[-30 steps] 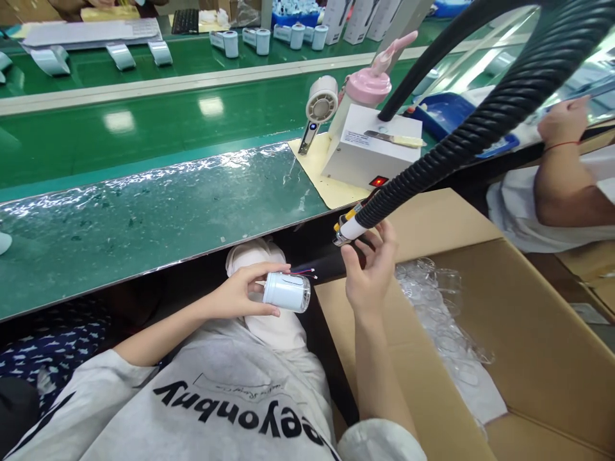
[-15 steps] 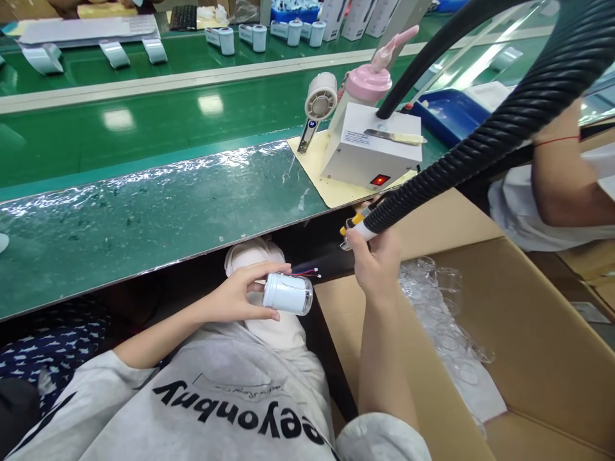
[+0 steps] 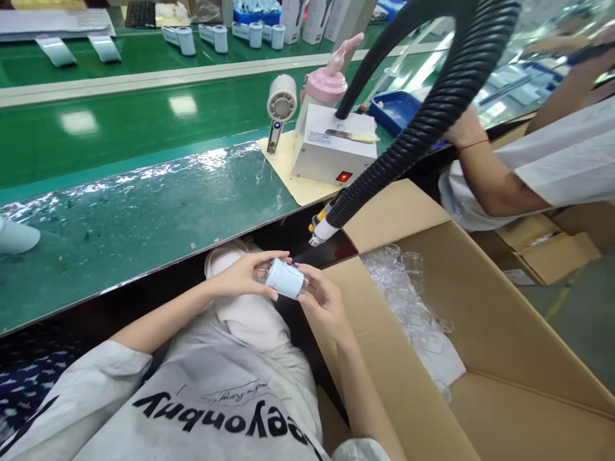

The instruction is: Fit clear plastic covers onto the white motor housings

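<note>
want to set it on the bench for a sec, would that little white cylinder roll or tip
On its side the white cylinder would probably roll, since its wall is round and smooth. It looks light: the left hand and right hand hold it by fingertips. The glossy bench may let it slide.

Just above the two grips the worktop edge overhangs; the black hose tip hangs close up-right, and the cardboard box wall crowds the right. Leftward lies open.

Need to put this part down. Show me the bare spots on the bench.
Free: the glossy green bench strip between the white cylinder at left and the yellow mat. Crowded: the mat, bearing the white control box and handheld fan; the cardboard carton holds clear plastic parts.
</note>
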Tool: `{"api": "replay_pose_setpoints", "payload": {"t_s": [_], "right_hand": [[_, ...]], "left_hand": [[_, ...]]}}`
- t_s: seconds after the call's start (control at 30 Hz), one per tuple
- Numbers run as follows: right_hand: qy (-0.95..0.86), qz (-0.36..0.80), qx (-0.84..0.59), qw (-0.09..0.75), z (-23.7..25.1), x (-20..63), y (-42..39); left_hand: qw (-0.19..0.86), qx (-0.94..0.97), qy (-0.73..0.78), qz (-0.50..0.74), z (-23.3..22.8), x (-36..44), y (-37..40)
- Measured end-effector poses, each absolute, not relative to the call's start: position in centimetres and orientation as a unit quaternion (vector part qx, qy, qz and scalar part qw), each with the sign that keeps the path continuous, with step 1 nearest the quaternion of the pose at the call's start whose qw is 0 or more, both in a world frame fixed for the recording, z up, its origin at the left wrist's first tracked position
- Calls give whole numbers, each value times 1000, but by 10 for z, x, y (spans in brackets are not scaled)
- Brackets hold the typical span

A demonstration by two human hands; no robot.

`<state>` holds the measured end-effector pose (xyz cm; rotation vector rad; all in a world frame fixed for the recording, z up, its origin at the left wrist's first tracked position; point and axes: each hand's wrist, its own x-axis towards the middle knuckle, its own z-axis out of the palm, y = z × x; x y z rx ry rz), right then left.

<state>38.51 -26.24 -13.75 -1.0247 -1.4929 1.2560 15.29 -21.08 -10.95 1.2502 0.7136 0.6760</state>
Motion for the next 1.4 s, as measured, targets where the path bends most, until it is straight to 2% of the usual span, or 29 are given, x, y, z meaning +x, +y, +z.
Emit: {"api": "replay_pose_setpoints", "payload": {"t_s": [0.17, 0.5, 0.63, 0.9, 1.1, 1.4], "right_hand": [[-478, 571, -434, 507, -162, 392, -240], [-471, 558, -412, 545, -178, 394, -218], [-503, 554, -398, 531, -164, 397, -236], [-679, 441, -380, 448, -102, 405, -286], [-619, 536, -385, 426, -79, 397, -295], [-457, 693, -399, 389, -76, 385, -290]], "left_hand": [[735, 527, 329, 271, -131, 177, -163], [713, 563, 316, 272, -129, 184, -146], [671, 619, 309, 266, -119, 172, -169], [527, 769, 239, 273, -86, 149, -226], [508, 785, 213, 282, -76, 141, -240], [490, 791, 212, 298, -77, 133, -242]]}}
